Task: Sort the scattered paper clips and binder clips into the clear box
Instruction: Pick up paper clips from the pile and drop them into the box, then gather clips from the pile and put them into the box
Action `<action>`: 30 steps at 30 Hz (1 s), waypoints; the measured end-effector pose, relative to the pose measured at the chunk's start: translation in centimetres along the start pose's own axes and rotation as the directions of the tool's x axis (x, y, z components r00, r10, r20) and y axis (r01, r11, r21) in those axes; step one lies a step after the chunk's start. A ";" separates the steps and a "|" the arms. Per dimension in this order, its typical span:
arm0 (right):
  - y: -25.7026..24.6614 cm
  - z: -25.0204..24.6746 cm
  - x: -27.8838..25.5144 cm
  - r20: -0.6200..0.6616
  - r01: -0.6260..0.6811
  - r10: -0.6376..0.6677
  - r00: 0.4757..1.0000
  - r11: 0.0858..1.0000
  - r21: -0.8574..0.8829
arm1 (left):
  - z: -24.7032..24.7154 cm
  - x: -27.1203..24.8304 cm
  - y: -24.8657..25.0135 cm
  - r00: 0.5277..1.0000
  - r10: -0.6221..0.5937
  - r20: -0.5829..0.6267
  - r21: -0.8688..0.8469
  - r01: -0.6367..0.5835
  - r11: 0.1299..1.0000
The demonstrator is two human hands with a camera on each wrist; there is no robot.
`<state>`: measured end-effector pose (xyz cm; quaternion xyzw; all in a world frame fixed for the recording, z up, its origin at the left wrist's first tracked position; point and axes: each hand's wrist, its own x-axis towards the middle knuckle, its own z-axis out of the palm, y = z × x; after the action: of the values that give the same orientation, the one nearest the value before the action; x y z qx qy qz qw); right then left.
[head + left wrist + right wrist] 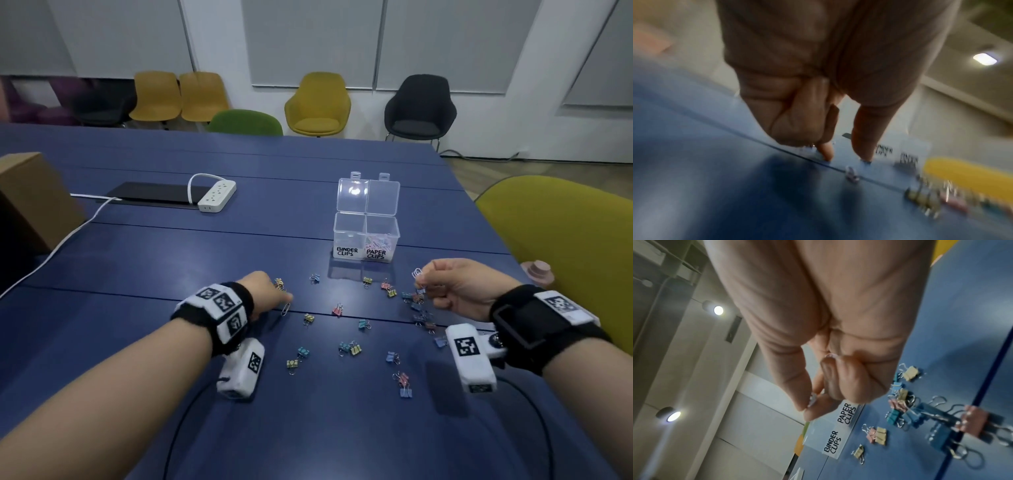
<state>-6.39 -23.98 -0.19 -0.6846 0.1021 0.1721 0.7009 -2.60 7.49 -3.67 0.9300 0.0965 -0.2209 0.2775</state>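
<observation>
The clear box [349, 229] stands open mid-table, split into a BINDER CLIPS half and a PAPER CLIPS half [381, 240] that holds several clips. Coloured binder clips [354, 348] lie scattered in front of it. My right hand [419, 282] hovers right of the box front, thumb and fingers pinching silver paper clips [417, 273]; the pinch [812, 404] shows in the right wrist view. My left hand [286, 297] is down at the table, thumb and forefinger apart [846, 155] with tips on the surface. A loose paper clip [286, 309] lies just beside them.
A white power strip [217, 195] with its cable lies at the back left, near a cardboard box [30, 202]. A yellow chair [565, 246] stands at the table's right edge, with a small pink object [537, 270] beside it. The left wrist view is blurred.
</observation>
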 end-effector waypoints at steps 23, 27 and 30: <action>-2.5 -2.2 3.1 -0.071 -0.151 0.134 0.988 0.832 -0.534 | -1.1 1.7 11.6 0.923 0.168 0.346 -0.637 0.099 0.765; -5.3 -0.8 6.0 -0.131 -0.094 0.046 0.990 0.916 -0.389 | -1.8 3.4 17.7 0.946 0.227 0.230 -0.817 0.061 0.574; -7.3 0.3 8.8 -0.186 -0.041 -0.013 0.982 0.958 -0.282 | -1.4 4.7 20.8 0.962 0.232 0.146 -0.898 0.030 0.439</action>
<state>4.47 -22.86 3.21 -0.7907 0.1462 0.1252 0.5812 8.37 -8.64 5.04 0.6125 0.1067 -0.2336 0.7476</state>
